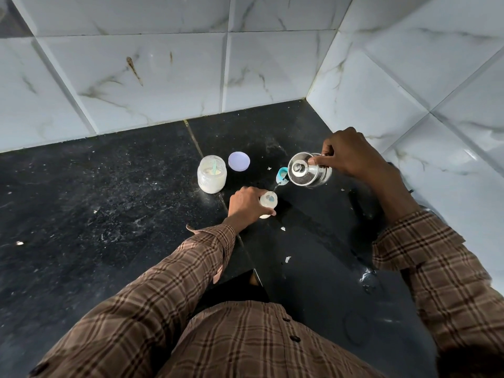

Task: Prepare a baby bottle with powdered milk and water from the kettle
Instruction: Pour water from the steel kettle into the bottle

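- Setting: a dark stone surface (122, 186) set into a corner of white marbled wall tiles (136, 77); pale crumbs and wet marks scattered over the stone.
- Baby bottle (268, 203): upright on the surface near its middle, open mouth facing up, long axis vertical; pale contents show inside.
- Left hand (246, 204): grips the bottle from its left side, fingers curled round the body, steadying it in place.
- Kettle (309, 170): small, steel, knobbed lid on; held above and to the right of the bottle, tilted with its spout down toward the bottle mouth. A thin stream of water (276, 187) runs from the spout to the rim.
- Right hand (346, 156): holds the kettle at its far handle side, fingers closed on it, thumb lying across the lid.
- Key relation: bottle mouth sits just below and left of the spout; the pour lands at the right edge of the opening, so the margin appears slim.
- Powder jar (212, 174): open, a green scoop (214, 167) standing in it; its lilac lid (239, 161) lies just beside.
- Teal bottle cap (282, 174): on the surface behind the stream, partly hidden by the kettle.
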